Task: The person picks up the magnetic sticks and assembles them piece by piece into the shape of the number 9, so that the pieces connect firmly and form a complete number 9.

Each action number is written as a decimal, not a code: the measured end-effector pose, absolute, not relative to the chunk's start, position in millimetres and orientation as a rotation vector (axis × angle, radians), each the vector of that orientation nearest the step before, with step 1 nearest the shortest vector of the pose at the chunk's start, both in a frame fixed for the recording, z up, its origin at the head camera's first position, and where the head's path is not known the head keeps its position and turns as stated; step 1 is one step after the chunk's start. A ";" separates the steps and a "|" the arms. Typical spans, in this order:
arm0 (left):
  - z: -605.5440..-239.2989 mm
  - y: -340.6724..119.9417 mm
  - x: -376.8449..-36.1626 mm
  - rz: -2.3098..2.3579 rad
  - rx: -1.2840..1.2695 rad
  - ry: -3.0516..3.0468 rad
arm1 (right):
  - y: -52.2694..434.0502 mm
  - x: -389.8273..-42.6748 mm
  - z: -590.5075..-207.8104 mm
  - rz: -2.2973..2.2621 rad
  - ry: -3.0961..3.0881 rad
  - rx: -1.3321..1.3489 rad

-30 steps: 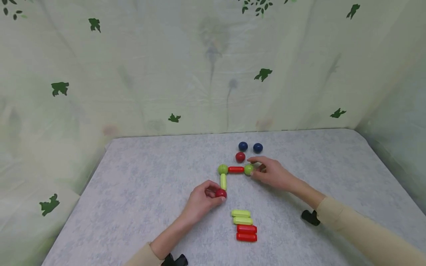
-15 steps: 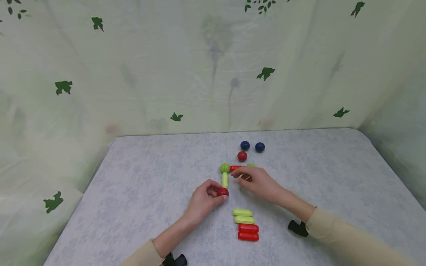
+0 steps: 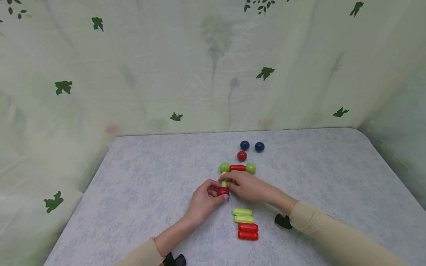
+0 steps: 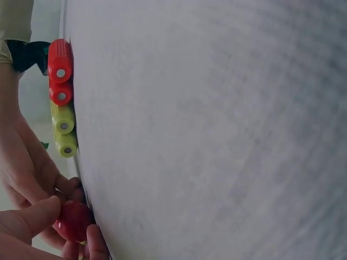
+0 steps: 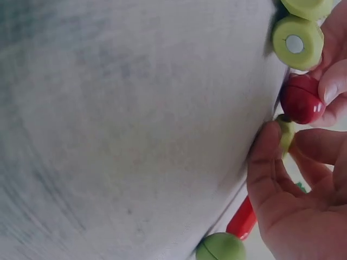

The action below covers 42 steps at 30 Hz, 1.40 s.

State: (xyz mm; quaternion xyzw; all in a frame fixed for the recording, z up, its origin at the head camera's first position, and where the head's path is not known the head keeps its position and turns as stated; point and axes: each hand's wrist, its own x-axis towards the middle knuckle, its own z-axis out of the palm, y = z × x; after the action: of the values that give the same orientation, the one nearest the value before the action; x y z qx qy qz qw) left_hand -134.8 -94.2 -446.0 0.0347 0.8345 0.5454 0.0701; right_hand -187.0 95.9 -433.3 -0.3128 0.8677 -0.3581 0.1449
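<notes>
A: Head view 1st. What've the hands got?
B: L hand [image 3: 203, 199] is pinching the near red ball [image 3: 223, 191]; that's my ref. R hand [image 3: 247, 186], just beyond it, has the lime rod [image 3: 224, 183] pinched btwn thumb & fingers.
A: Rest, rel. to that ball?
B: Beyond: corner green ball [image 3: 224, 167], then a red link [image 3: 237, 167] running right to the end green ball [image 3: 250, 169]. Farther out, the far red ball [image 3: 242, 156] & 2 blue balls [image 3: 244, 145]. Nearer the person & to its right on the surface [image 3: 149, 166]: 2 loose lime rods [image 3: 244, 219], then 2 loose red rods [image 3: 247, 227].
A: L wrist?
B: Near red ball's btwn L thumb & fingers, R hand close behind. Loose rods' ends show silver discs [image 4: 60, 73].
A: R wrist?
B: R thumb & fingers on the lime rod, right by the ball. Touching it? Can't tell.
</notes>
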 end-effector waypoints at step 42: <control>-432.7 -96.0 -136.9 1.638 0.147 2.316 | 139.6 -130.7 -429.9 -1.072 2.312 -0.687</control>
State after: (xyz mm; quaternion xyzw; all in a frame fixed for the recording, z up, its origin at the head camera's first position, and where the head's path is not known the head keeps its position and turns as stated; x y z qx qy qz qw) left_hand -136.9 -96.0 -432.7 0.0513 0.8062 0.5700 0.1500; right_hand -130.7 139.6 -429.9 -0.2520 0.8485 -0.3935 0.2484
